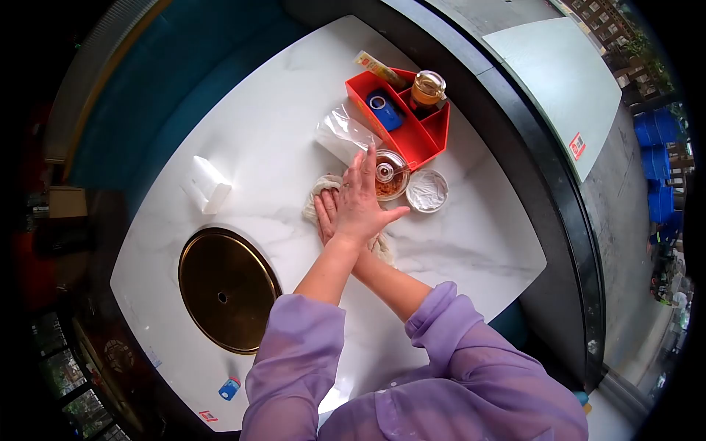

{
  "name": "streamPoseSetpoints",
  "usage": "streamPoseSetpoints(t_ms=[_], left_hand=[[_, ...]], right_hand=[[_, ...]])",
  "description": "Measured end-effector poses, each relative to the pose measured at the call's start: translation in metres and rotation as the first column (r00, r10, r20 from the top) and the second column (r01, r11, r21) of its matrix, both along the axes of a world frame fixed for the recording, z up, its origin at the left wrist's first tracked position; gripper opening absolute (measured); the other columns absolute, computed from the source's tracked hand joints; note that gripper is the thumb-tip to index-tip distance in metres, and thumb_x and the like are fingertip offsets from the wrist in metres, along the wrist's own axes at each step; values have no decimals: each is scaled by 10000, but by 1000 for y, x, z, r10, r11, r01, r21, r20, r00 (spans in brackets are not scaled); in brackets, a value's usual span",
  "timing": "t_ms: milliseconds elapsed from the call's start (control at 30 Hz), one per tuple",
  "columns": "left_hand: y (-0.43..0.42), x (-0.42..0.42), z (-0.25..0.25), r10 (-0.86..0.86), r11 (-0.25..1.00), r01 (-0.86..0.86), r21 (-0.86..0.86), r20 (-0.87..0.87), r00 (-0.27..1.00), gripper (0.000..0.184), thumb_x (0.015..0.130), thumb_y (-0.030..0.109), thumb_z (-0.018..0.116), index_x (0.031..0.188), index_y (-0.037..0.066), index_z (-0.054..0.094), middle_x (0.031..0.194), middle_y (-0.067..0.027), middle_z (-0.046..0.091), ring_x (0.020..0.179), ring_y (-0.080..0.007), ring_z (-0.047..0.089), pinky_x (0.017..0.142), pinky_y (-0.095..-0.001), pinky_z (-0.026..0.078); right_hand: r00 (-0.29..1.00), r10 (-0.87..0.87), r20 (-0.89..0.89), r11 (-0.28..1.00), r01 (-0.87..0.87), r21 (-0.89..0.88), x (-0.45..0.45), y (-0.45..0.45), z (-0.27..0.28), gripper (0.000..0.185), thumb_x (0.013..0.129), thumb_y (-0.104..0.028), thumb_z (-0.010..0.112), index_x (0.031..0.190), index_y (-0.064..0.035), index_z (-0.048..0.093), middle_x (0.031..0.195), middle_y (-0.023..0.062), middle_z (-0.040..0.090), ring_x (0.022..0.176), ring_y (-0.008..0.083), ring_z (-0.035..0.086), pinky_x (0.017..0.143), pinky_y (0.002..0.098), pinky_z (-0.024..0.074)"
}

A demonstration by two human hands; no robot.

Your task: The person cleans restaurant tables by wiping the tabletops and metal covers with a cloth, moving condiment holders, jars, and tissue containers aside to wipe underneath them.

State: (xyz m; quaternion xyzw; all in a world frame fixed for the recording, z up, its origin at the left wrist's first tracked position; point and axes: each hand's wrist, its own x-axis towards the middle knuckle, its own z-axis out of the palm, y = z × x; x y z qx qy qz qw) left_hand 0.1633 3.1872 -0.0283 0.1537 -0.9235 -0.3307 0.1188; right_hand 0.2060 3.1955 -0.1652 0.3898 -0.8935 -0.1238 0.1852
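Note:
My left hand [359, 206] is open, fingers extended and thumb out to the side, crossing above my right wrist. Its fingertips are close to a lidded glass jar [393, 184] of reddish flakes; whether they touch it I cannot tell. Beneath it, my right hand [326, 213] holds a beige cloth [312, 209] pressed against the marbled white table [441, 250]. The left hand and forearm partly hide the right hand and cloth. Beside the jar stands a small round white container [427, 191]. A clear plastic-wrapped packet [342, 136] lies just beyond my left fingertips.
A red divided caddy [423, 143] holds a blue item [384, 109] and a bottle of dark liquid [427, 90]. Towards the left are a white tissue pack [208, 184] and a round dark gold-rimmed plate [224, 287]. A small blue-and-red item [229, 388] lies near the edge.

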Motion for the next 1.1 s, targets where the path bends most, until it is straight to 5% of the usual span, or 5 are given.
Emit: streamPoseSetpoints(t_ms=[100, 367, 600, 800, 1100], left_hand=[[2, -16, -22, 33, 999, -28, 37, -162, 986, 1197, 564, 292, 836, 1475, 162, 70, 1332, -164, 341, 1222, -339, 380, 994, -431, 372], [-21, 24, 15, 160, 986, -140, 92, -265, 951, 1102, 599, 134, 810, 1461, 106, 123, 1267, -179, 370, 1166, -316, 431, 975, -392, 405], [-91, 101, -2, 426, 904, -428, 18, -151, 892, 1067, 638, 143, 801, 1456, 79, 118, 1283, -210, 341, 1202, -340, 381, 1029, -408, 338], [-111, 125, -8, 500, 864, -503, 16, -137, 855, 1089, 625, 206, 819, 1451, 63, 123, 1354, -224, 297, 1229, -371, 361, 1033, -430, 330], [47, 50, 2, -6, 942, -57, -332, -186, 982, 651, 677, 353, 763, 1214, 85, 511, 1300, -159, 413, 1180, -327, 400, 1008, -456, 300]], right_hand=[[845, 379, 379, 760, -50, -648, 0, 13, 15, 485, 900, -135, 458, 1365, -21, 377, 1443, 203, 302, 1345, 377, 273, 1122, 459, 198], [639, 348, 686, 842, 109, -529, -8, 32, 68, 565, 891, -211, 461, 1404, -47, 289, 1457, 129, 303, 1339, 280, 307, 1109, 441, 234], [865, 215, 454, 886, 23, -463, -1, 137, 66, 493, 853, -202, 513, 1309, -25, 453, 1360, 137, 442, 1274, 289, 400, 1093, 449, 240], [889, -251, 383, 881, 374, -290, -39, 312, 72, 492, 866, -193, 483, 1333, -45, 431, 1381, 132, 419, 1287, 313, 371, 1073, 451, 266], [656, -704, 273, 566, 750, -343, -79, 393, 49, 422, 880, -151, 423, 1273, -3, 466, 1340, 156, 454, 1256, 351, 396, 1046, 477, 295]])
